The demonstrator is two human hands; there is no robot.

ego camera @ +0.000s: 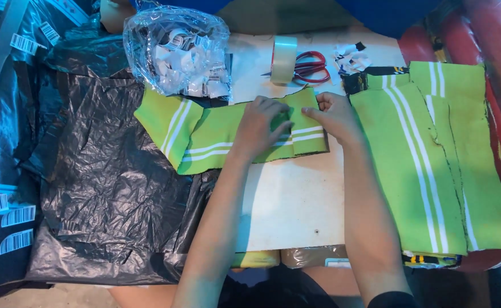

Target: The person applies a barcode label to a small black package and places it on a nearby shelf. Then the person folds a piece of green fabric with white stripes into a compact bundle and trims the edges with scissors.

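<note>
— Green ribbed knit with white stripes, that was what both hands were on, wasn't it?

— Yes. The folded green strip (pixel 233 134) lay across the white table (pixel 296 199), its left end hanging over the black plastic sheeting (pixel 108 188). The left hand (pixel 262 128) lay flat on it, fingers spread and curled slightly, pressing it down rather than gripping

— And the other?

— The right hand (pixel 333 114) pinched the strip's right end, thumb and fingers closed on the edge of the fold, seemingly to keep the layers lined up while the left one pinned them

— What sat around it?

— A stack of the same green striped pieces (pixel 433 165) lay just to the right, within easy reach. Behind the strip stood a clear plastic bag (pixel 176 48) full of small white tags, a roll of clear tape (pixel 283 60) on its edge, and red-handled scissors (pixel 310 67) touching the roll. Scraps of paper (pixel 350 57) lay near the scissors

— Anything on the far left?

— White barcode stickers (pixel 2 225) on dark backing, well apart from the hands
</note>
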